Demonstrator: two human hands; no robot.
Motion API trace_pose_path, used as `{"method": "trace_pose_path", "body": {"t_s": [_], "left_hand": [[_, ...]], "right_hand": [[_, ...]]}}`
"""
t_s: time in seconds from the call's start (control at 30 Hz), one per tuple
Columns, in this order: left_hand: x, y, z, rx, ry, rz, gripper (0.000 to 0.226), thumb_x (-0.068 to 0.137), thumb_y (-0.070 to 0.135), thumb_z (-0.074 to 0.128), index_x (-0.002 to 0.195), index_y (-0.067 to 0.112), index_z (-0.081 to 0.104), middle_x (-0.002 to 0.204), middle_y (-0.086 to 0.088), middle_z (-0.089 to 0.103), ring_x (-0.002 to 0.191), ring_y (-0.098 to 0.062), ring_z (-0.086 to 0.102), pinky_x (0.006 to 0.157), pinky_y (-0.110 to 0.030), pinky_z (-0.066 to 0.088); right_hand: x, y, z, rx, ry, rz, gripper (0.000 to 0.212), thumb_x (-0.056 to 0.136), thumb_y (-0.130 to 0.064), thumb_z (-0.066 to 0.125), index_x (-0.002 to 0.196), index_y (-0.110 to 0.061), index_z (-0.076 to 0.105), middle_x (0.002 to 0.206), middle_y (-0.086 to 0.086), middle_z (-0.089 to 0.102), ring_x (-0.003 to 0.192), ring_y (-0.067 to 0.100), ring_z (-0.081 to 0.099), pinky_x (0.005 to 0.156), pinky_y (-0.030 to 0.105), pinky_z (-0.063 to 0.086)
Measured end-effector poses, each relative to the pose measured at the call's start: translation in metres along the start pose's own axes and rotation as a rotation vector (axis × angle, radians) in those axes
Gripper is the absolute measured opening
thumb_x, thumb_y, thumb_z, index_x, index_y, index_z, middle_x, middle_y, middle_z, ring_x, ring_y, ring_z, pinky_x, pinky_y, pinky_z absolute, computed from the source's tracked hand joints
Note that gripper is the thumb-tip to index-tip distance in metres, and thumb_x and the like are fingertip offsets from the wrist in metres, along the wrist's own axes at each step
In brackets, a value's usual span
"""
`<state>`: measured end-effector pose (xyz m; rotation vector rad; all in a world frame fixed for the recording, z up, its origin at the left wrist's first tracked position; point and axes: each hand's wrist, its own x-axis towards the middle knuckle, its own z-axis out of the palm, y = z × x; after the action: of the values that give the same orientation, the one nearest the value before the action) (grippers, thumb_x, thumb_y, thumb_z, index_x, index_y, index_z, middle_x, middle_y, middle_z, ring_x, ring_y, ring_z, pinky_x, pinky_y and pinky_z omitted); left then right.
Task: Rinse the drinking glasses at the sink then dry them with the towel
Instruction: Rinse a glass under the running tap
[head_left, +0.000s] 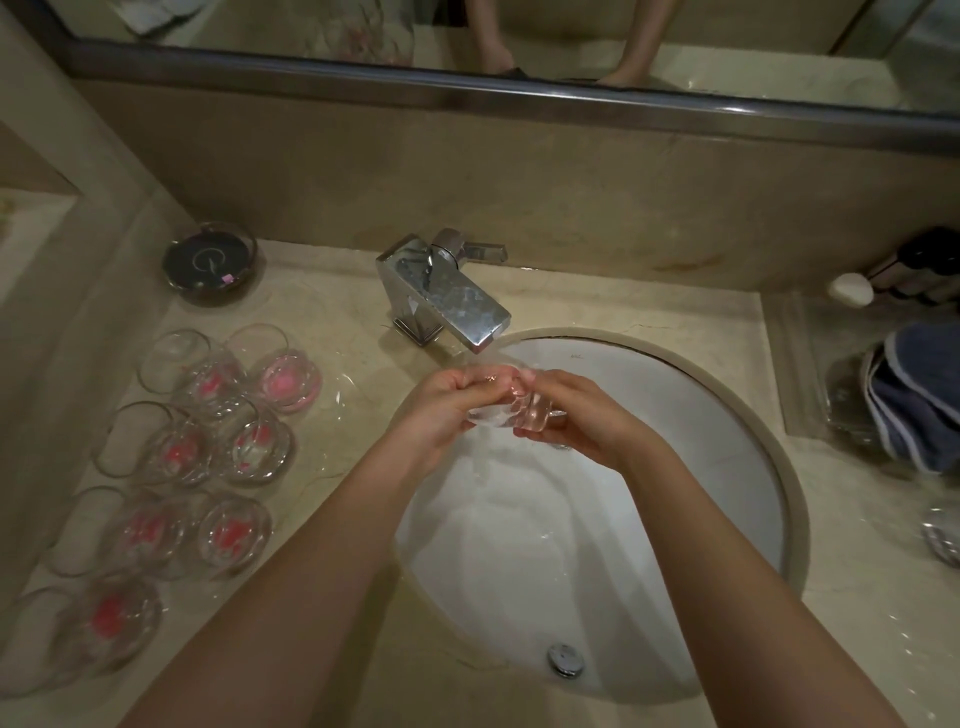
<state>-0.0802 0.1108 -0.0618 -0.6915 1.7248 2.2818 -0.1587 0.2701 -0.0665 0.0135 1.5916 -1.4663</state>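
Note:
Both my hands hold one clear drinking glass (496, 410) over the white sink (748, 431), just under the chrome faucet (452, 301). My left hand (441, 410) grips its left side with curled fingers. My right hand (576, 415) grips the right side, fingers wrapped round it. Water runs over the glass and into the basin. Several more clear glasses with pink bottoms (208, 452) stand on the counter to the left. A blue-grey towel (914, 400) lies folded on the counter at the right.
A dark round dish (210, 262) sits at the back left of the beige counter (337, 322). A white soap bar (852, 288) and dark bottles (919, 270) are at the back right. A mirror (519, 36) runs along the wall. The drain plug (565, 659) is near me.

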Motion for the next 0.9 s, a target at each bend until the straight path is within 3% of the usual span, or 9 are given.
{"method": "trace_pose_path", "body": {"t_s": [0.17,0.27,0.33,0.4,0.47,0.6,0.7,0.8,0.9], "left_hand": [[-0.002,-0.01,0.008,-0.159,0.202,0.021,0.034,0.087,0.014,0.069,0.119,0.021,0.062,0.099,0.012,0.071,0.09,-0.003,0.067,0.076,-0.019,0.049],[-0.002,-0.021,0.011,-0.206,0.265,-0.013,0.061,0.081,0.032,0.077,0.134,0.018,0.052,0.125,0.001,0.063,0.111,-0.013,0.063,0.095,-0.033,0.047],[-0.003,-0.025,0.014,-0.256,0.234,-0.021,0.077,0.071,0.049,0.08,0.132,0.009,0.054,0.122,-0.017,0.063,0.108,-0.027,0.063,0.088,-0.042,0.048],[0.001,-0.031,0.014,-0.324,0.252,0.019,0.078,0.069,0.052,0.079,0.127,0.005,0.058,0.121,-0.026,0.062,0.106,-0.038,0.062,0.086,-0.046,0.05],[0.008,-0.039,0.013,-0.337,0.31,0.061,0.071,0.072,0.051,0.079,0.125,0.007,0.061,0.115,-0.018,0.068,0.105,-0.034,0.066,0.087,-0.043,0.054],[0.021,-0.045,0.019,-0.278,0.364,0.126,0.089,0.059,0.067,0.078,0.122,0.007,0.06,0.1,-0.01,0.069,0.076,-0.022,0.069,0.058,-0.027,0.052],[0.028,-0.045,0.025,-0.276,0.424,0.161,0.091,0.06,0.07,0.071,0.12,0.004,0.057,0.091,-0.009,0.067,0.066,-0.02,0.065,0.047,-0.022,0.046],[0.035,-0.049,0.025,-0.325,0.437,0.182,0.071,0.067,0.06,0.07,0.125,0.02,0.059,0.112,-0.007,0.071,0.096,-0.027,0.07,0.068,-0.036,0.056],[0.036,-0.056,0.023,-0.285,0.416,0.246,0.077,0.07,0.063,0.067,0.131,0.018,0.056,0.124,-0.012,0.065,0.112,-0.03,0.065,0.093,-0.051,0.052]], "right_hand": [[-0.001,0.018,0.019,0.174,0.098,-0.014,0.041,0.093,-0.045,0.056,0.107,-0.007,0.064,0.092,0.012,0.07,0.073,0.022,0.068,0.071,0.025,0.056],[-0.001,0.026,0.032,0.374,0.104,0.044,0.044,0.095,-0.048,0.049,0.1,-0.006,0.061,0.079,0.012,0.065,0.065,0.021,0.062,0.061,0.023,0.053],[0.001,0.029,0.04,0.39,0.086,0.082,0.053,0.094,-0.052,0.046,0.098,-0.001,0.059,0.072,0.014,0.063,0.062,0.023,0.063,0.056,0.023,0.051],[0.006,0.033,0.045,0.268,0.106,0.084,0.057,0.094,-0.056,0.043,0.102,-0.002,0.06,0.083,0.018,0.065,0.073,0.026,0.067,0.063,0.027,0.054],[0.014,0.036,0.05,0.117,0.24,-0.031,0.049,0.094,-0.056,0.044,0.113,-0.012,0.053,0.102,0.013,0.065,0.091,0.024,0.067,0.075,0.033,0.057],[0.029,0.041,0.062,-0.057,0.386,-0.357,0.049,0.079,-0.074,0.048,0.11,-0.036,0.041,0.104,0.001,0.065,0.095,0.016,0.067,0.085,0.037,0.055],[0.04,0.043,0.066,0.035,0.386,-0.345,0.042,0.09,-0.064,0.043,0.106,-0.026,0.047,0.096,0.001,0.065,0.08,0.017,0.068,0.066,0.037,0.056],[0.047,0.04,0.061,0.187,0.306,-0.252,0.055,0.09,-0.067,0.035,0.115,-0.021,0.052,0.105,0.006,0.068,0.089,0.027,0.07,0.062,0.037,0.054],[0.051,0.04,0.054,0.05,0.311,-0.267,0.05,0.092,-0.067,0.031,0.119,-0.028,0.045,0.104,-0.002,0.064,0.095,0.02,0.066,0.086,0.047,0.055]]}}
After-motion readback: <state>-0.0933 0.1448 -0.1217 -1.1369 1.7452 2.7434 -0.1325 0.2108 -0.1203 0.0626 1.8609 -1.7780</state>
